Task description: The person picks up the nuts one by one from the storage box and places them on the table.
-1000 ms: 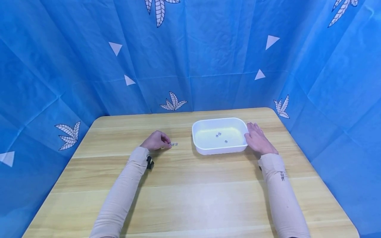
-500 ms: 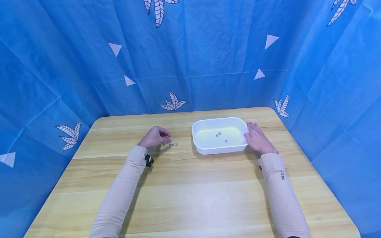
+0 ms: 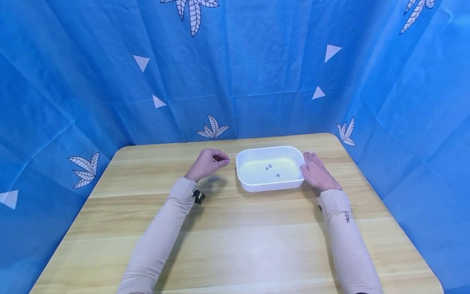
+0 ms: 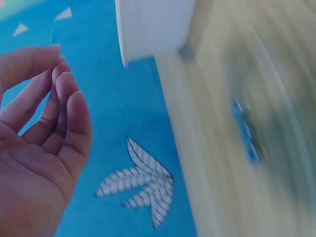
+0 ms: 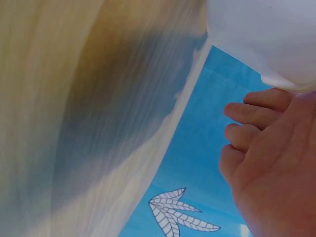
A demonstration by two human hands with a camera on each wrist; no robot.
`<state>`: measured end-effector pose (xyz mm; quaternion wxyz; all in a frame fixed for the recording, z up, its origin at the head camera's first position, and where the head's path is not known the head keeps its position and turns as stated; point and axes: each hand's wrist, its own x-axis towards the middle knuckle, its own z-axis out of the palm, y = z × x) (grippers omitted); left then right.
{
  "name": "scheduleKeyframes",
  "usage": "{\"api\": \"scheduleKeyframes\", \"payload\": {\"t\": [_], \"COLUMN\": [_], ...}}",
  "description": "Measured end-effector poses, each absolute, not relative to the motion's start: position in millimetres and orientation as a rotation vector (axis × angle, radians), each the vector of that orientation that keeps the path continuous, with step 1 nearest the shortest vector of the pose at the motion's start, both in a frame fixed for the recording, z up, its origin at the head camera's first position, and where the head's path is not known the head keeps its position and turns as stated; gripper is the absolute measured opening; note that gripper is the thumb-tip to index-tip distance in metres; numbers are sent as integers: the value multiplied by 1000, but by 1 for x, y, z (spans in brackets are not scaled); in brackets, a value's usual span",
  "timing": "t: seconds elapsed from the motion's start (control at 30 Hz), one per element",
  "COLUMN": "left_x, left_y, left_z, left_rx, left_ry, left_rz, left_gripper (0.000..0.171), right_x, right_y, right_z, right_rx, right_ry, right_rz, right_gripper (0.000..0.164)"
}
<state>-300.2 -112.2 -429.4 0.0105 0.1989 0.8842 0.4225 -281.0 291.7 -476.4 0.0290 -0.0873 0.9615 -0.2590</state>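
A white plastic tub (image 3: 270, 185) sits on the table with three small, shiny metal pieces (image 3: 270, 166) inside. My left hand (image 3: 207, 164) is raised just left of the tub. Its thumb and fingertips (image 4: 58, 55) meet in a pinch; I cannot tell whether something small is between them. Below that hand, a short row of three similar metal pieces (image 3: 212, 179) lies on the wood, blurred in the left wrist view. My right hand (image 3: 318, 173) holds the tub's right end, thumb at the rim and fingers along the outside. In the right wrist view its fingers (image 5: 252, 116) show below the tub.
The wood-grain table (image 3: 235, 241) has a far edge close behind the tub. A blue curtain (image 3: 235, 69) with leaf and triangle prints hangs behind and to the sides. A black wrist strap piece (image 3: 199, 197) shows under the left sleeve.
My left hand has lifted from the row of metal pieces and moved right towards the tub, fingertips pinched. The right hand and the tub have stayed in place.
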Motion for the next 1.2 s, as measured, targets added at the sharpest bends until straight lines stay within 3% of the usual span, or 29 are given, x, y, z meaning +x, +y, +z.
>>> {"api": "scheduleKeyframes", "payload": {"t": [0.47, 1.2], "left_x": [-300, -310], "left_y": [-37, 18], "left_z": [-426, -458], "left_rx": [842, 681], "left_ry": [2729, 2762], "left_rz": [1151, 897], "left_gripper": [10, 11], "right_x": [-280, -282], "right_y": [295, 294], "right_z": [-475, -477], "right_rx": [-265, -274], "right_ry": [2964, 2962], "right_rz": [-792, -788], "right_gripper": [66, 66]}}
